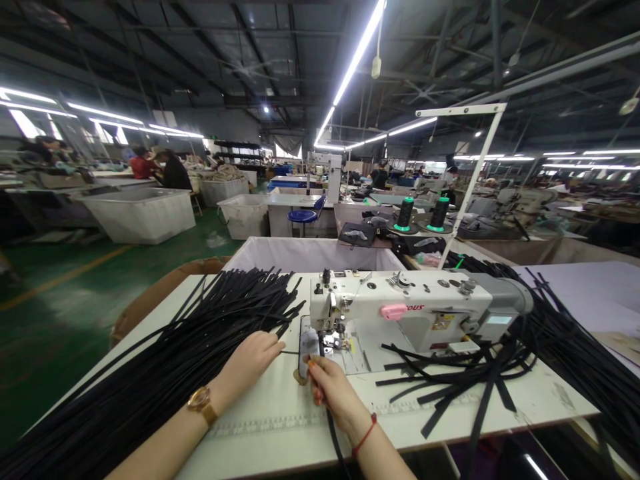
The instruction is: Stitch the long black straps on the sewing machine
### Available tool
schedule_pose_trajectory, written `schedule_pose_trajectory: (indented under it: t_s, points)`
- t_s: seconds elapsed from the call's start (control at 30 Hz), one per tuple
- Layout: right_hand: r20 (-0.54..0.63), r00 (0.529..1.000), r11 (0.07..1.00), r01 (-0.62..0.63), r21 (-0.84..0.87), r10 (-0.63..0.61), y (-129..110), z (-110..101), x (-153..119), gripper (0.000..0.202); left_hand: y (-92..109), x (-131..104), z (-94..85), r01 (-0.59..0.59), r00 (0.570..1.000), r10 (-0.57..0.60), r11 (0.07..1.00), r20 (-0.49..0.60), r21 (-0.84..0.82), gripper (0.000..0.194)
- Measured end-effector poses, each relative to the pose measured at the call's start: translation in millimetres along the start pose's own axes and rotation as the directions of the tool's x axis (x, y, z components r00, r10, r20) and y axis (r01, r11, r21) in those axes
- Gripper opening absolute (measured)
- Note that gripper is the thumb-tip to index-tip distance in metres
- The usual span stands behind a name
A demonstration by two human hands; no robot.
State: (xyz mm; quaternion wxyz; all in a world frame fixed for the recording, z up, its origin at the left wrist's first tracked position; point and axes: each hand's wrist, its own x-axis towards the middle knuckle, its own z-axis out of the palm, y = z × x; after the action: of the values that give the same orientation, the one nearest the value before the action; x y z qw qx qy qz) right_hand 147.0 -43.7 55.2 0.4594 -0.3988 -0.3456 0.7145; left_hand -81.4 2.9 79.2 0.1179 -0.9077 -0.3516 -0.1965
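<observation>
My left hand (254,360), a gold watch on its wrist, is low over the table beside a large pile of black straps (200,327). Its fingers are closed together, and a thin black strap (291,352) runs from the fingertips toward the needle plate. Just in front of the presser foot (330,341) of the white sewing machine (370,297), my right hand (333,393) pinches another black strap (334,433). That strap passes under the hand and hangs over the table's front edge. The fingers hide part of it.
More black straps (460,380) lie looped over the machine bed's right side, and another bundle (590,360) hangs at far right. A ruler scale (270,425) runs along the table front. Behind are a white-lined bin (315,252) and two black thread cones (405,215). People sit farther back left.
</observation>
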Motion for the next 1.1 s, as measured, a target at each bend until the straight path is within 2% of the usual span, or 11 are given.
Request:
schedule_pose_trajectory:
  t_s: [0.07, 0.13, 0.17, 0.23, 0.3, 0.4, 0.6, 0.83, 0.97, 1.1]
  points:
    - [0.003, 0.995, 0.969, 0.103, -0.226, -0.105, -5.5, -1.8, -24.3, 0.038, 6.2, -9.4, -15.9, -0.048, 0.996, 0.046, 0.999, -0.073, -0.023, 0.023]
    - [0.043, 0.970, 0.846, 0.230, -0.482, -0.240, -17.2, -3.5, -49.1, 0.032, 14.6, -17.4, -30.5, -0.084, 0.990, 0.077, 0.995, -0.119, -0.060, 0.026]
    - [0.076, 0.955, 0.775, 0.278, -0.568, -0.287, -25.1, -3.4, -60.7, 0.031, 19.5, -20.6, -37.0, -0.094, 0.988, 0.082, 0.992, -0.132, -0.087, 0.026]
    - [0.142, 0.943, 0.695, 0.320, -0.644, -0.302, -42.4, -0.3, -80.6, 0.030, 30.1, -24.9, -48.3, -0.109, 0.986, 0.086, 0.982, -0.144, -0.158, 0.027]
    - [0.211, 0.942, 0.679, 0.335, -0.653, -0.261, -58.3, 6.5, -93.9, 0.031, 40.5, -26.2, -58.3, -0.119, 0.986, 0.086, 0.964, -0.145, -0.236, 0.025]
    - [0.306, 0.935, 0.714, 0.338, -0.614, -0.179, -72.2, 19.5, -101.0, 0.033, 53.0, -24.6, -71.3, -0.132, 0.985, 0.086, 0.933, -0.147, -0.335, 0.021]
    - [0.427, 0.902, 0.751, 0.324, -0.575, -0.062, -73.0, 38.3, -97.4, 0.032, 61.8, -24.4, -81.6, -0.129, 0.988, 0.084, 0.908, -0.127, -0.400, 0.020]
    - [0.439, 0.897, 0.636, 0.367, -0.679, -0.049, -74.9, 43.4, -98.6, 0.022, 64.7, -28.0, -80.2, -0.125, 0.990, 0.082, 0.873, -0.113, -0.471, 0.020]
    - [0.403, 0.910, 0.668, 0.358, -0.653, -0.095, -74.1, 41.1, -97.8, 0.027, 67.1, -26.0, -80.0, -0.111, 0.993, 0.082, 0.863, -0.081, -0.492, 0.020]
    - [0.348, 0.927, 0.721, 0.339, -0.604, -0.144, -72.2, 34.2, -96.5, 0.029, 67.4, -24.7, -77.0, -0.118, 0.992, 0.081, 0.861, -0.096, -0.494, 0.018]
